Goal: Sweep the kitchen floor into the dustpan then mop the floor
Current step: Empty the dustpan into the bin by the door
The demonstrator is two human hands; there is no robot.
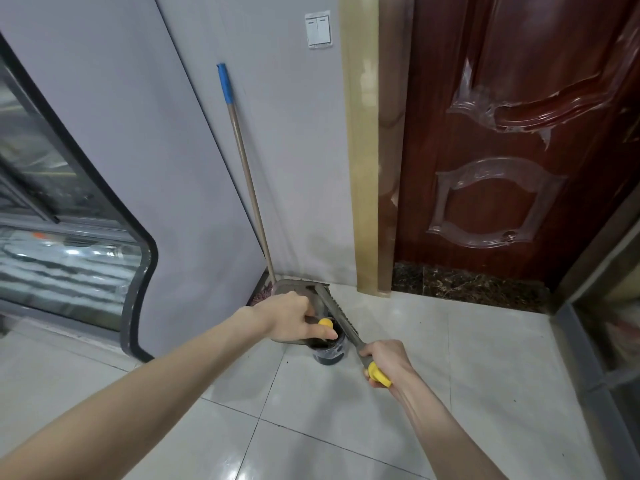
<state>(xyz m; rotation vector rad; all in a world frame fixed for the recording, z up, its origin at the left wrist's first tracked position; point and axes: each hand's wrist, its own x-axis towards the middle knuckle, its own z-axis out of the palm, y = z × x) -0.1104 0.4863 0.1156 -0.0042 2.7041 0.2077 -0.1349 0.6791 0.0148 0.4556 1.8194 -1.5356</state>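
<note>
My left hand (294, 318) is closed around the top of a broom handle with a yellow cap (325, 323). The broom's dark bristle head (328, 353) rests on the tile right below that hand. My right hand (381, 358) grips the yellow-ended grey handle (337, 317) of the dustpan. The grey dustpan (294, 286) stands on the floor in the corner, partly hidden behind my left hand. A mop with a wooden pole (247, 174) and blue grip leans in the same corner. Its purplish head (259, 296) peeks out low at the wall.
Glossy pale floor tiles (346, 427) spread toward me. A grey panel with a glass-fronted cabinet (52, 220) stands at left. At right are a dark red wooden door (502, 150) and its gold frame (363, 168). A light switch (318, 31) sits on the wall above.
</note>
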